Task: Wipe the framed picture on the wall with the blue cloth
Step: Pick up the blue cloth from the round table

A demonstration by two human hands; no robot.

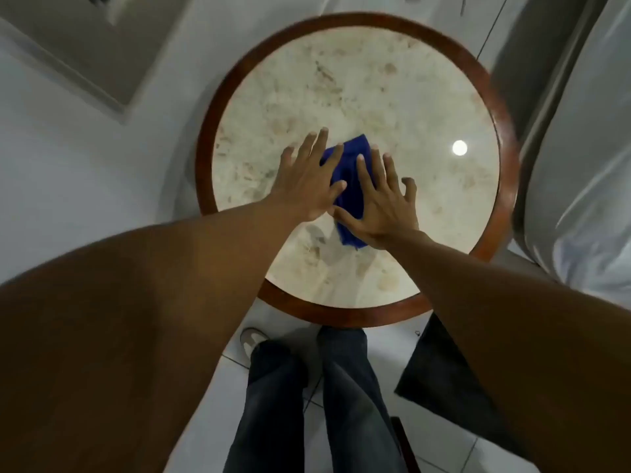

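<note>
A folded blue cloth (353, 165) lies near the middle of a round table (341, 317) that has a pale marble top and a brown wooden rim. My left hand (307, 179) lies flat on the cloth's left side, fingers spread and thumb on the fabric. Over the cloth's right side rests my right hand (380, 206), also spread, its thumb across the lower part. Neither hand is closed around the cloth. A grey framed picture (85, 42) shows blurred on the white wall at the upper left, well away from both hands.
White bedding or upholstery (580, 172) rises right of the table. A dark flat object (440, 377) lies on the tiled floor at the lower right. My legs in dark jeans (280, 404) stand at the table's near edge. A lamp reflection (459, 147) shines on the top.
</note>
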